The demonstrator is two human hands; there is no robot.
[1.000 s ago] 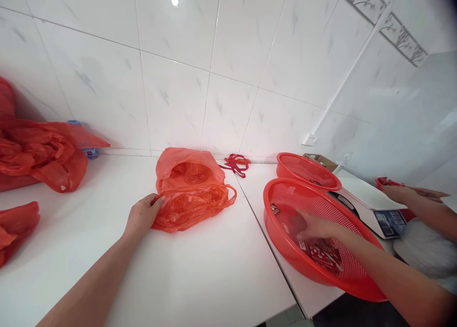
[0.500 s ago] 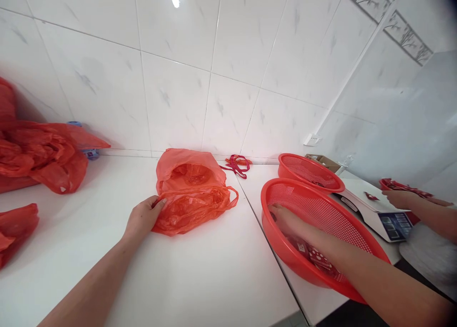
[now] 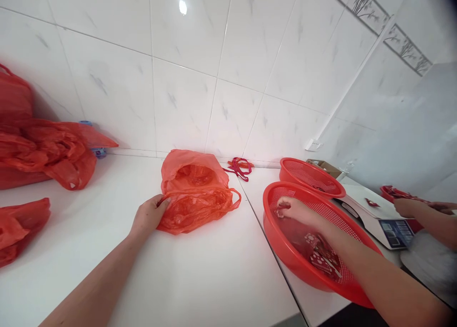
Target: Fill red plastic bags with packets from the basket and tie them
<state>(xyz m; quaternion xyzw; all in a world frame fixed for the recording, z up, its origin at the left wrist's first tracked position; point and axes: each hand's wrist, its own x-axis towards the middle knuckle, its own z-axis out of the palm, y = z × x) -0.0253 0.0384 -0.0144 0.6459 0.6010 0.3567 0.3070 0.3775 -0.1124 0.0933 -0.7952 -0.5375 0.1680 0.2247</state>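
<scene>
My left hand point(image 3: 149, 216) pinches the left edge of a red plastic bag point(image 3: 202, 210), which lies on the white table with its mouth open toward me. Inside the large red perforated basket point(image 3: 285, 248), my right hand point(image 3: 295, 210) has its fingers curled round a small red-and-white packet point(image 3: 280, 213) near the far left wall. Several dark red packets with white spots point(image 3: 323, 258) lie on the basket's floor, below my right forearm.
More red plastic bags point(image 3: 46, 148) are heaped at the left. A second red basket point(image 3: 309, 174) stands behind the first. Pink ribbon point(image 3: 240, 167) lies by the wall. On the right are a digital scale point(image 3: 394, 232) bearing a packet and a co-worker's hands point(image 3: 410, 208) at another red basket.
My right hand has lifted slightly from the basket's floor with a packet in its fingers. The left hand keeps its hold on the bag. The co-worker's hand has moved right, away from the scale.
</scene>
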